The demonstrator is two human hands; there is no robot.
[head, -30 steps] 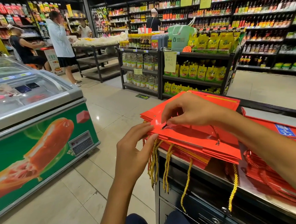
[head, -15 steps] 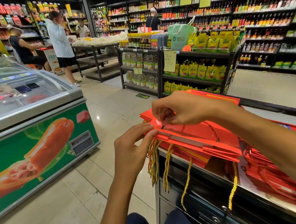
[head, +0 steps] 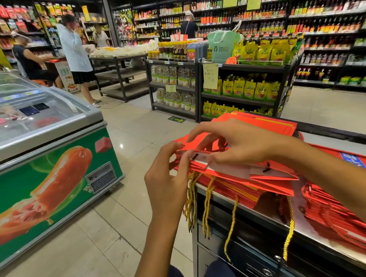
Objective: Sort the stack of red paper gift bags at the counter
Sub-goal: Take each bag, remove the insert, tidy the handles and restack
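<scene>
A stack of flat red paper gift bags (head: 240,184) lies on the steel counter (head: 301,231), its gold cord handles hanging over the front edge. The top bag (head: 272,171) is folded back at its near edge, showing a white inner strip. My left hand (head: 169,175) pinches that edge at the stack's left corner. My right hand (head: 238,143) reaches over the stack and pinches the same edge with curled fingers. A second pile of red bags (head: 341,214) lies on the counter under my right forearm.
A chest freezer (head: 49,146) with a sausage picture stands to the left across a tiled aisle. Shelves of yellow pouches and bottles (head: 239,87) stand behind the counter. Three people stand far back left. Drawers sit under the counter front.
The top bag's near edge has been lifted and turned back, exposing its white inside. My left hand rose from below the corner to grip that edge, and my right hand shifted slightly right.
</scene>
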